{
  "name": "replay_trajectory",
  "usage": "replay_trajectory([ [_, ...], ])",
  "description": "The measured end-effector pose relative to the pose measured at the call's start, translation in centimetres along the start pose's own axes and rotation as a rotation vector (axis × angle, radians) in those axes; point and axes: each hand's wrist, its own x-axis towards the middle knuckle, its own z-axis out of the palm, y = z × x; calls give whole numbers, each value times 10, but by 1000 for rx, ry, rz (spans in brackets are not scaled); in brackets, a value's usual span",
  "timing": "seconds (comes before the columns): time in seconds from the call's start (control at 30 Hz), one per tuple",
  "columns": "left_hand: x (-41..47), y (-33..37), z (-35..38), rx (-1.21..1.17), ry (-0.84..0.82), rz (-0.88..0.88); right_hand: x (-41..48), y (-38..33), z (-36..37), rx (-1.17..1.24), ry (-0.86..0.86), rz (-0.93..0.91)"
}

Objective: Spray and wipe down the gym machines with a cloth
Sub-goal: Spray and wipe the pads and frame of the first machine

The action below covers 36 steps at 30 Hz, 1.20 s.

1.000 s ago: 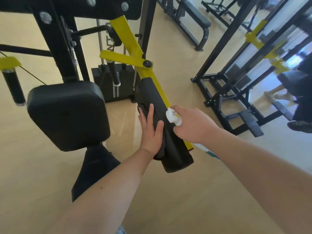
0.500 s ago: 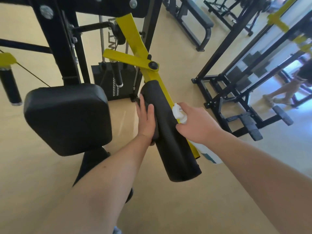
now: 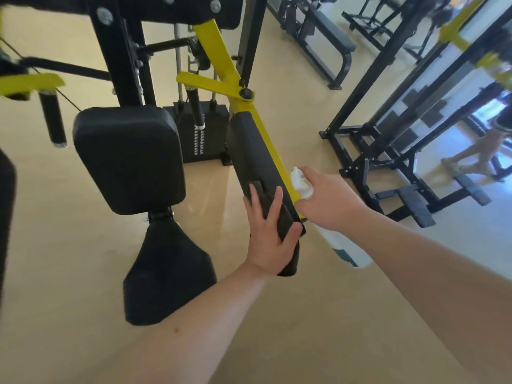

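A long black arm pad (image 3: 252,151) runs down a yellow lever arm (image 3: 221,59) of a black gym machine. My left hand (image 3: 270,236) lies flat with straight fingers on a dark cloth (image 3: 277,214), pressing it against the lower end of the pad. My right hand (image 3: 329,200) is just right of the pad and grips a white spray bottle (image 3: 340,245) by its neck, with the white nozzle (image 3: 299,181) pointing up toward the pad.
The machine's black back pad (image 3: 127,156) and seat (image 3: 166,275) are to the left, the weight stack (image 3: 202,134) behind. Black racks (image 3: 388,151) stand on the right, benches (image 3: 327,37) at the back. A person's legs (image 3: 476,153) show at far right. Tan floor (image 3: 83,259) lies around.
My left hand with the cloth has slid from the upper part of the pad down to its lower end. My right hand with the bottle stayed beside the pad.
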Motion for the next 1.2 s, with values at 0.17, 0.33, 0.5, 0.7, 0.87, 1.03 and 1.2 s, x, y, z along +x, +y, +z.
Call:
replay_trajectory([
  [0.17,-9,5,1,54,-50,-21,-3,3,-13,-42,20,-28],
  [0.33,50,11,-22,129,-179,-146,16,1,-14,-40,-2,-6],
  [0.5,135,8,-45,237,-181,-272,51,-2,-12,-4,-18,5],
  [0.7,208,5,-59,393,-171,-360,92,-5,-8,12,2,71],
  [0.87,242,3,-66,511,-160,-358,98,-3,-15,39,-6,121],
  [1.03,247,-2,-68,693,-194,-194,79,11,-20,32,7,143],
  [1.2,201,13,-64,835,-307,6,49,26,-20,47,10,145],
])
